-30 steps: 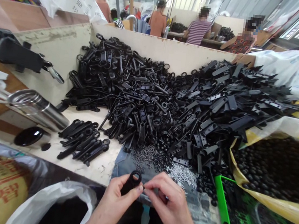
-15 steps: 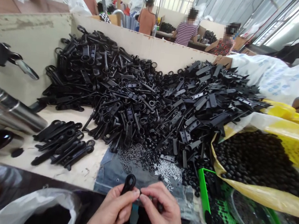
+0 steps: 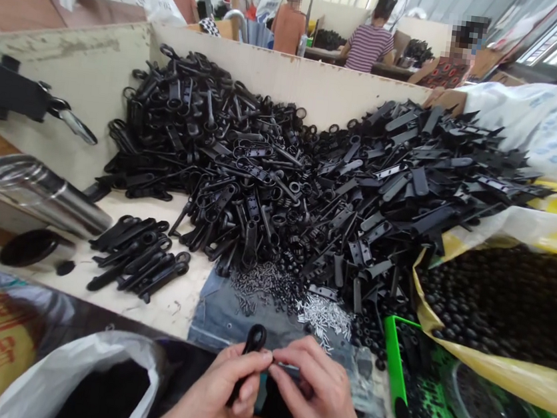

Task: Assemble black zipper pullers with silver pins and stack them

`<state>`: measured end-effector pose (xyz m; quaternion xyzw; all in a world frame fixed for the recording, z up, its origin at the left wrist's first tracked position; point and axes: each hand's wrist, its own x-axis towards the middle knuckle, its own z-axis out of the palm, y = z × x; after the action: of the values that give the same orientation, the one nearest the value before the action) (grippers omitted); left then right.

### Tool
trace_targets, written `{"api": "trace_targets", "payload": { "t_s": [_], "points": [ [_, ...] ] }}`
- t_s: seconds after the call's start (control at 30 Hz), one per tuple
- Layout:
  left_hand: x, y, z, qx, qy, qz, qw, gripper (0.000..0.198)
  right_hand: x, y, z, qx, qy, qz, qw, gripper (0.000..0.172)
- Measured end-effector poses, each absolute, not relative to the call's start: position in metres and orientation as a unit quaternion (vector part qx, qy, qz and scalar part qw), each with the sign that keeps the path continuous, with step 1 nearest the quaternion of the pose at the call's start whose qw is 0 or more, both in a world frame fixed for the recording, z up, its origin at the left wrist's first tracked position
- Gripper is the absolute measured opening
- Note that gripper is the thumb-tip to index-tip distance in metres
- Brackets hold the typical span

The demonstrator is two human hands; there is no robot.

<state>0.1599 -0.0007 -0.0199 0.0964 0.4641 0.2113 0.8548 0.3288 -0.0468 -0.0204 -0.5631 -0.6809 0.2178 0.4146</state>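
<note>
A black plastic handle with a ringed end [image 3: 256,338] stands up out of my left hand [image 3: 225,384], whose fingers wrap round it. My right hand [image 3: 316,388] is closed in a pinch right beside the left thumb; whatever small piece sits between its fingertips is too small to make out. Both hands are over the near edge of the table. Just beyond them, on a dark cloth [image 3: 216,313], lie small dark screws [image 3: 254,283] and a heap of silver pins [image 3: 327,315].
Large piles of black ringed parts [image 3: 209,114] and flat black parts [image 3: 400,156] fill the walled table. Several similar handles [image 3: 142,257] lie at left by a metal cylinder [image 3: 49,189]. At right are a bead-filled bag [image 3: 504,302] and green tray [image 3: 393,376]. Other people sit beyond.
The view has shifted, so the scene sits further right in the picture. My hands keep nearly the same pose, the left still round the black handle and the right still pinched beside it.
</note>
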Motion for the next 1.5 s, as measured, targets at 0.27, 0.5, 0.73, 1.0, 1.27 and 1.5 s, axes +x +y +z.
{"api": "trace_targets", "payload": {
  "t_s": [0.27,0.5,0.73,1.0,1.27,1.5],
  "points": [
    [0.157,0.003,-0.012,0.111,0.479,0.202,0.847,0.031,0.33,-0.044,-0.028,-0.57,-0.673,0.226,0.414,0.009],
    [0.147,0.002,-0.009,0.237,0.5,0.196,0.809,0.046,0.33,-0.037,-0.023,-0.556,-0.676,0.228,0.427,0.009],
    [0.138,-0.004,-0.026,0.333,0.497,0.185,0.78,0.059,0.325,-0.026,-0.018,-0.532,-0.736,0.175,0.38,0.01],
    [0.13,-0.006,-0.027,0.304,0.486,0.165,0.803,0.07,0.329,-0.025,-0.018,-0.515,-0.768,0.115,0.364,0.011],
    [0.14,0.005,-0.006,0.355,0.513,0.13,0.771,0.069,0.327,-0.028,-0.017,-0.525,-0.767,0.115,0.349,0.018],
    [0.139,0.012,-0.003,0.465,0.462,0.089,0.75,0.025,0.323,-0.031,-0.017,-0.529,-0.76,0.112,0.362,0.021]
  ]
}}
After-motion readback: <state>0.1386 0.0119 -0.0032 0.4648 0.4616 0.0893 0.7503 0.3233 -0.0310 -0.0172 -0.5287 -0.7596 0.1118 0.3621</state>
